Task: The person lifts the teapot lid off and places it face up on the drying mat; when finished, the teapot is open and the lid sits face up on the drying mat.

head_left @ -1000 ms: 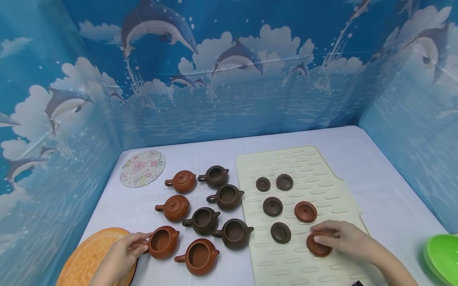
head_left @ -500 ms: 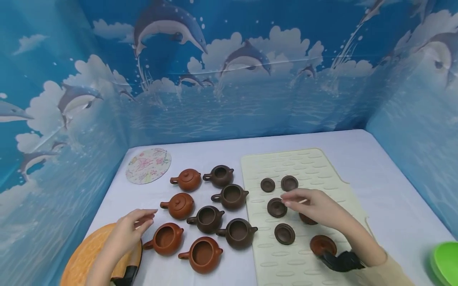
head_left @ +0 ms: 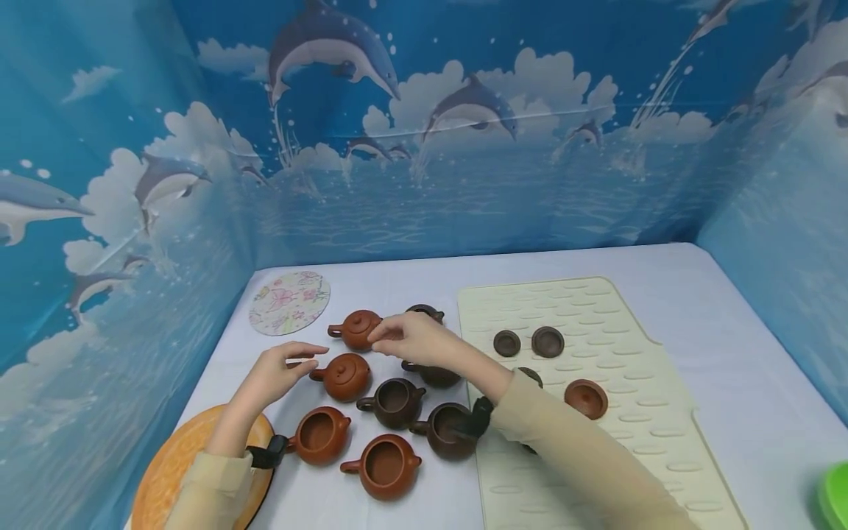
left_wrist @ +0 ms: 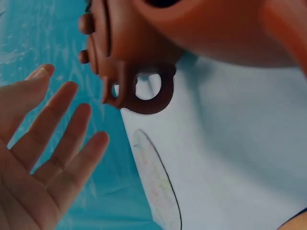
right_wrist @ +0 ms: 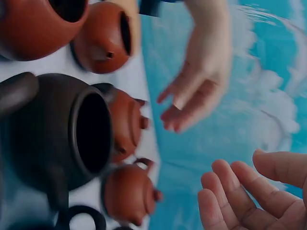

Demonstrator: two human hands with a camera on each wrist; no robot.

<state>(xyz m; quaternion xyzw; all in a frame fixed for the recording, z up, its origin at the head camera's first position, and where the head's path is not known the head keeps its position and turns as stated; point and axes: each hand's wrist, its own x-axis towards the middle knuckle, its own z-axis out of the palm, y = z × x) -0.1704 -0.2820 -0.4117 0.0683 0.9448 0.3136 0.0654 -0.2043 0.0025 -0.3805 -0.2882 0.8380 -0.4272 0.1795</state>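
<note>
Two lidded reddish clay teapots stand at the left, one farther back point(head_left: 358, 329) and one nearer point(head_left: 341, 377). My left hand point(head_left: 281, 372) hovers beside the nearer one's handle, holding nothing, its fingers spread in the left wrist view. Over the back of the group, my right hand point(head_left: 414, 338) has its fingertips close to the farther teapot's spout; its palm looks bare in the right wrist view. Lidless teapots stand around: a red one point(head_left: 319, 436), another red one point(head_left: 386, 465) and several dark ones, such as this dark teapot point(head_left: 392, 403). My right hand and forearm partly hide two dark teapots.
On the cream mat point(head_left: 636, 368) at the right lie a red lid point(head_left: 586, 399) and dark lids, some behind my right sleeve. An orange round board point(head_left: 179, 464) sits front left, a patterned disc point(head_left: 289, 302) back left. A green bowl point(head_left: 836, 500) shows at the right edge.
My right hand has left a red lid on the mat and swung left over the teapots. My left hand has let go of the front-left red teapot's handle and risen away from it.
</note>
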